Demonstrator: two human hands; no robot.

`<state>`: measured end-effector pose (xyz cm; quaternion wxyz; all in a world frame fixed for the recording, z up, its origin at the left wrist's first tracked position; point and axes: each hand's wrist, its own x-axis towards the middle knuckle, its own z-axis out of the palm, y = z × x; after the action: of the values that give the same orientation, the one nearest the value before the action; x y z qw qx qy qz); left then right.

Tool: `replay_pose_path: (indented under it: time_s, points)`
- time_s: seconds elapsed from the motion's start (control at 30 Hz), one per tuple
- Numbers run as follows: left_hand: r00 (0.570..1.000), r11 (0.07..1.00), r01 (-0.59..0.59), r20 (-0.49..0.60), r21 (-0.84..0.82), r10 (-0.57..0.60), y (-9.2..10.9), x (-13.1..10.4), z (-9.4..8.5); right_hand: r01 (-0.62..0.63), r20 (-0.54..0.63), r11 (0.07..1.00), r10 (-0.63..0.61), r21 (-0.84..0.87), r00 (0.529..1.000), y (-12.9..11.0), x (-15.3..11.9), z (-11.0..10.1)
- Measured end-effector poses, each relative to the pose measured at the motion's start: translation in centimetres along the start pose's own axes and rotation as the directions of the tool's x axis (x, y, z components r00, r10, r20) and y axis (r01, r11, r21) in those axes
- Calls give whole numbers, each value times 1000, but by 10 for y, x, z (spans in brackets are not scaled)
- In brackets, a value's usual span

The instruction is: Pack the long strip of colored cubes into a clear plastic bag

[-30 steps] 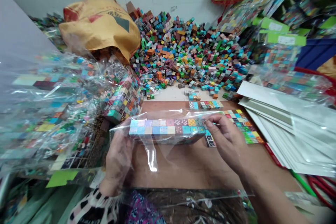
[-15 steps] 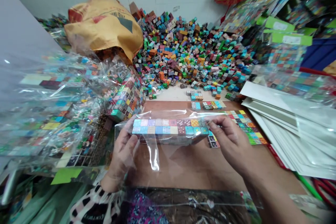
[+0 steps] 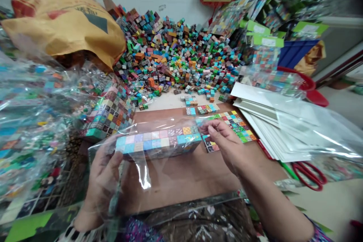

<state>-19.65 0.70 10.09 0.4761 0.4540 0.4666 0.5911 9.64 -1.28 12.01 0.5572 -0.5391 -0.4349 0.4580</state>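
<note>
A long block of small patterned cubes (image 3: 159, 140) lies inside a clear plastic bag (image 3: 144, 176), above the brown board (image 3: 176, 185). My left hand (image 3: 106, 170) is closed on the bag around the block's left end, thumb on the near side. At the right end, my right hand (image 3: 219, 136) pinches the bag's plastic with thumb and fingers beside the block. Behind my right hand, a flat sheet of patterned cubes (image 3: 236, 123) rests on the board. Small cube groups (image 3: 208, 109) sit near the board's far edge.
Loose cubes (image 3: 176, 53) are heaped against the wall. A yellow sack (image 3: 68, 22) and bagged cubes (image 3: 36, 109) stand on the left. White cards (image 3: 261, 132) are stacked on the right, near red scissors (image 3: 310, 176) and a blue bin (image 3: 297, 53).
The view has turned to the right, so the scene sits further left. Both hands still hold the bagged block, which now tilts slightly, its right end higher in view.
</note>
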Motion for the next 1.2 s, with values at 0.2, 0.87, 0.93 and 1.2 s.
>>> replay_pose_path:
  time_s: [0.2, 0.87, 0.93, 1.2]
  points:
    - [994, 998, 62, -88, 6, -61, 7, -2, 7, -418, 152, 838, 390, 351, 908, 3, 0, 0]
    - [999, 997, 43, -32, 66, -41, 11, -1, 7, -637, 289, 483, 612, 602, 737, -14, 17, 4]
    - [998, 997, 51, -41, 54, -49, 8, -1, 5, -631, 291, 507, 595, 587, 749, -14, 19, 5]
    - [996, 997, 67, -68, 24, -65, 6, 0, 5, -540, 314, 677, 440, 499, 841, -10, 22, 2]
